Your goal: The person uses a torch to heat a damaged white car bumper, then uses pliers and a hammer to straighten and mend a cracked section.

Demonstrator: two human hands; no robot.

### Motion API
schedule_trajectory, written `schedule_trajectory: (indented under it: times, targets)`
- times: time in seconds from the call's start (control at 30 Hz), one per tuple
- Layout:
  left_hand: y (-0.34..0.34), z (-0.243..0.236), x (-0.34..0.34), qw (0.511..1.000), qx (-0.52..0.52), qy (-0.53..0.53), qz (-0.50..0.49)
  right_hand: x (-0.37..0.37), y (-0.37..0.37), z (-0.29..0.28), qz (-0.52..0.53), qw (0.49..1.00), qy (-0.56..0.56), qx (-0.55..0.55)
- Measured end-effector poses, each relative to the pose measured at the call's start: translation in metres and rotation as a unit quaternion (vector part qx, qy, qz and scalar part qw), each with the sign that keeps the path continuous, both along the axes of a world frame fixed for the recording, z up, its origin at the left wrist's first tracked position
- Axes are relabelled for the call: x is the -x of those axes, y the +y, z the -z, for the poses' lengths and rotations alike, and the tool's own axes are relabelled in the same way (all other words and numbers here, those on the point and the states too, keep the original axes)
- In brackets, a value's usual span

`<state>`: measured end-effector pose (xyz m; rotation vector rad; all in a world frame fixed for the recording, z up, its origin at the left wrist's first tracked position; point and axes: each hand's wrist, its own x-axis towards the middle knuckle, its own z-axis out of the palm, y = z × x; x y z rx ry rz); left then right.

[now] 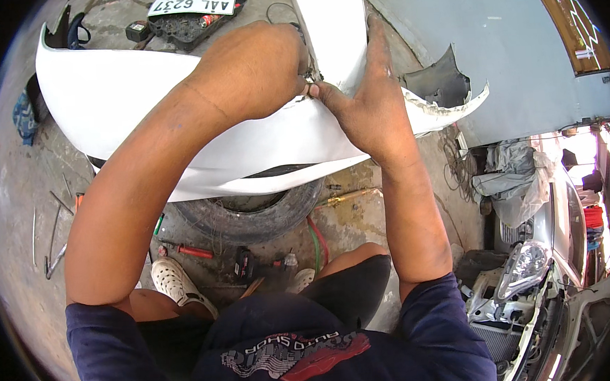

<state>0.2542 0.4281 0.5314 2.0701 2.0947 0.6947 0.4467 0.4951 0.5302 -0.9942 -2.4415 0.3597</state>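
Observation:
A white car bumper cover (246,149) lies across in front of me above a black tyre (251,218), and a white section (330,28) runs away from its middle. At the inner corner where they meet, my left hand (262,67) is closed in a fist, its fingertips pinched at the edge. What it pinches is hidden. My right hand (373,109) straddles the white section: its thumb presses at the corner beside the left fingertips, and its fingers stretch along the far right side.
A black tray (197,29) with a number plate (191,6) stands at the far left. Rods and a red-handled tool (195,251) lie on the floor, with a dark power tool (245,262) by my feet. At right are a grey panel (448,14) and a partly dismantled car (526,268).

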Motion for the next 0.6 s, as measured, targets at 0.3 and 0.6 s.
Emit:
schedule_trajectory:
  times: [0.3, 0.6]
  targets:
    - [0.014, -0.011, 0.008, 0.996, 0.046, -0.031, 0.076, -0.022, 0.003, 0.001, -0.031, 0.995, 0.072, 0.059]
    - [0.017, -0.007, 0.019, 0.991, 0.022, -0.045, 0.123, -0.241, -0.048, 0.103, 0.226, 0.9, 0.25, 0.277]
